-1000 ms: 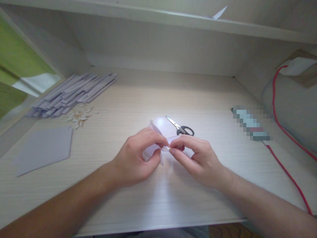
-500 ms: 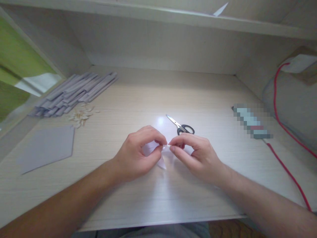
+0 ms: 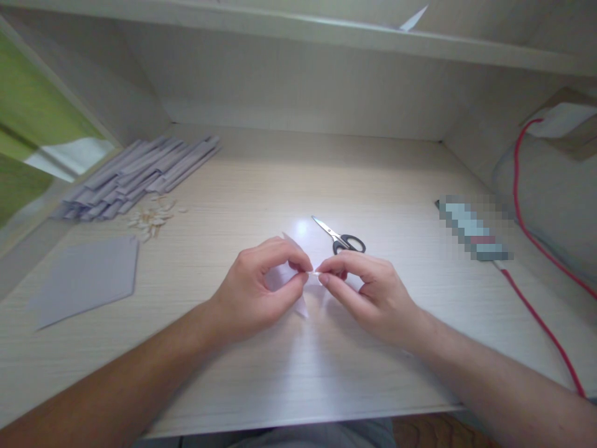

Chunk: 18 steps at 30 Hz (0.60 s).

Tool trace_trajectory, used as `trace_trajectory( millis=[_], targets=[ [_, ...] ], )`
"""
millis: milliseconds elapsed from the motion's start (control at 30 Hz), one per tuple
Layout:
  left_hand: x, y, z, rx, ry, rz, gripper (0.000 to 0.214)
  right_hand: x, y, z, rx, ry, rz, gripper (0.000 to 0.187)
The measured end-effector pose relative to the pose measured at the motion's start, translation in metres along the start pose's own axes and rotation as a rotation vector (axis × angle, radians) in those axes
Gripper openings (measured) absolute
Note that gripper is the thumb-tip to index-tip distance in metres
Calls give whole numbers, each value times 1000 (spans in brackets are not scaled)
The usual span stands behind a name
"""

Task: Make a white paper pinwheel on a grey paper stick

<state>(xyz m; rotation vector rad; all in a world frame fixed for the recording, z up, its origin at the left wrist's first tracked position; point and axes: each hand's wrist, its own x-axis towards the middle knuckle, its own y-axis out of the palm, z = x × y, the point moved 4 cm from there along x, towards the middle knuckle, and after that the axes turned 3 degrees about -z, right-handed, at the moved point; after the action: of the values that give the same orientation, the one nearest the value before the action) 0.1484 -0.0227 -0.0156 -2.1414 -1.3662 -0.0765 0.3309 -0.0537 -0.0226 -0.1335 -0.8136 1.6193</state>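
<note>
My left hand (image 3: pixel 268 280) and my right hand (image 3: pixel 366 289) meet at the middle of the desk, each closed in a pinch of thumb and forefinger. Between the fingertips runs a thin, white, twisted-looking piece of paper (image 3: pixel 314 273), gripped from both sides. A white sheet of paper (image 3: pixel 301 306) shows below and behind the fingers, largely covered by the left hand. Whether it joins the thin piece, I cannot tell. Just beyond the right hand lie scissors (image 3: pixel 339 238) with black handles, their blades pointing away to the left.
Folded grey-lilac paper strips (image 3: pixel 140 174) are piled at the back left. Small cream-coloured bits (image 3: pixel 152 219) lie before them, near a stack of paper sheets (image 3: pixel 88 280). A blurred-out device (image 3: pixel 473 229) with a red cable (image 3: pixel 541 326) lies right. A shelf edge (image 3: pixel 298 28) crosses above.
Both hands keep their pinch on the thin paper, with only a slight shift of the fingers. A pointed corner of the white sheet now shows above my left hand.
</note>
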Motion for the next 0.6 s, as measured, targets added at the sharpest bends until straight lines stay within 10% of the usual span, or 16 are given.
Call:
trace_trajectory(
  millis=[600],
  targets=[
    [0, 1, 3, 30, 32, -14, 20, -1, 2, 1, -36, -99, -12, 10]
  ],
)
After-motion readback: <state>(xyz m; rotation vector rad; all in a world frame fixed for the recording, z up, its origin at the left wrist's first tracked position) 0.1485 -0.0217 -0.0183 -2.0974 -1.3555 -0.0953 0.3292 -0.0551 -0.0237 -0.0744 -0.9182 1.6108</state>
